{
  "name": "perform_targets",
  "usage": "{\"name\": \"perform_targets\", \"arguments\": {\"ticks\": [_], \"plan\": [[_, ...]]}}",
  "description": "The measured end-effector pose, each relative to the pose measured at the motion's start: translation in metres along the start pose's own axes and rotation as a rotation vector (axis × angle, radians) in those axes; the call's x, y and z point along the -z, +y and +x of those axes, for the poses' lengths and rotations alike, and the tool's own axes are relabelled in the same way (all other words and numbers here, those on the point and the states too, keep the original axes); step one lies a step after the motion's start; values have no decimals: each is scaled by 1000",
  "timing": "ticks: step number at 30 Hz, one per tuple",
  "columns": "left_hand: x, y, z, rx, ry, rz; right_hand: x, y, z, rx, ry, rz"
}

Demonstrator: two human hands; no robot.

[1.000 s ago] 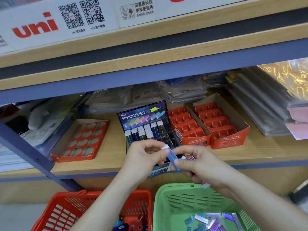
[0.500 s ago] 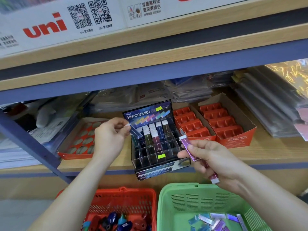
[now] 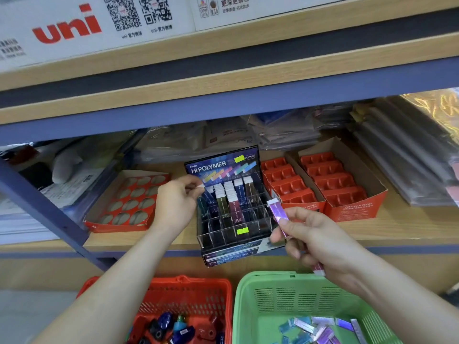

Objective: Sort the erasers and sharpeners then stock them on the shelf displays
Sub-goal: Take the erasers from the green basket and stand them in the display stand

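The display case (image 3: 221,165) stands at the front lip of the wooden shelf (image 3: 409,227), with a red tray (image 3: 129,202) left of it and two red boxes (image 3: 352,209) right of it. My left hand (image 3: 176,204) pinches a blue eraser (image 3: 206,193) over the case's left rows, and my right hand (image 3: 315,239) grips a purple eraser (image 3: 278,212) just right of the case. A red basket (image 3: 188,284) and a green basket (image 3: 273,294) sit below it.

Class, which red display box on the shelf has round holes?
The leftmost box, beside the left hand; the middle box and rightmost box have rectangular pockets.
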State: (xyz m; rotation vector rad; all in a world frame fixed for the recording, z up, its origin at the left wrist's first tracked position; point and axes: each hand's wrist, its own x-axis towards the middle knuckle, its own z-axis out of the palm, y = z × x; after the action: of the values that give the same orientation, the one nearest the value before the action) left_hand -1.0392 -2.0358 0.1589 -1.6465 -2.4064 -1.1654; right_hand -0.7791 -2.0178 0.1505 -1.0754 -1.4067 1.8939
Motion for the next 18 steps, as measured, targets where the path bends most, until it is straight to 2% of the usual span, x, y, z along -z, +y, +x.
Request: {"name": "perform_targets", "arguments": {"ticks": [6, 10, 14, 18], "plan": [[11, 23, 3, -31, 133, -229, -2, 0, 1, 19, 60, -85], [1, 46, 13, -85, -3, -229, 0, 3, 4, -8, 82, -49], [-19, 48, 20, -126, -183, -69, 1, 4, 6, -20, 83, -10], [-28, 45, 27, -127, -233, 6, 5, 4, 5, 7, 73, -17]]}}
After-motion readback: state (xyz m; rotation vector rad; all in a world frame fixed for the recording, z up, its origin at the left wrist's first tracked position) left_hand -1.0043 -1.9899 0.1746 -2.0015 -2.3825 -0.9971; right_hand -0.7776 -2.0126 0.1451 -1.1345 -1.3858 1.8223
